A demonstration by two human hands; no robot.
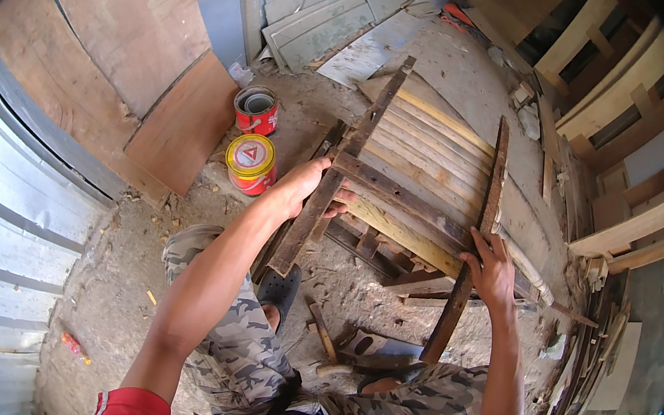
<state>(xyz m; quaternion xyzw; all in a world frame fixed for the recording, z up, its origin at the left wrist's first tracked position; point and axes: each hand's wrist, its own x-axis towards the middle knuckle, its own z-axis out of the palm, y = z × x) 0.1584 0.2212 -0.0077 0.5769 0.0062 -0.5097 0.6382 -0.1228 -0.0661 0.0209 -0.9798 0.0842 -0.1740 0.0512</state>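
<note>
A dark, weathered wooden frame is held in front of me, made of a left board [305,225], a right board [451,318] and a crosspiece [404,191] between them. My left hand [307,185] is wrapped round the left board just below the crosspiece, its fingertips showing on the inner side. Near the crosspiece's other end, my right hand [493,270] grips the right board, thumb on the inner side. Past the crosspiece is a row of pale wooden slats [430,149]; whether they are fastened to the frame I cannot tell.
Two red paint cans [251,166] [256,111], the nearer with a yellow-rimmed lid, stand left of the frame. A wooden-handled tool [322,332] lies between my feet. Plywood sheets [181,123] lean at left beside corrugated metal [8,209]. Wooden racks [643,175] stand at right.
</note>
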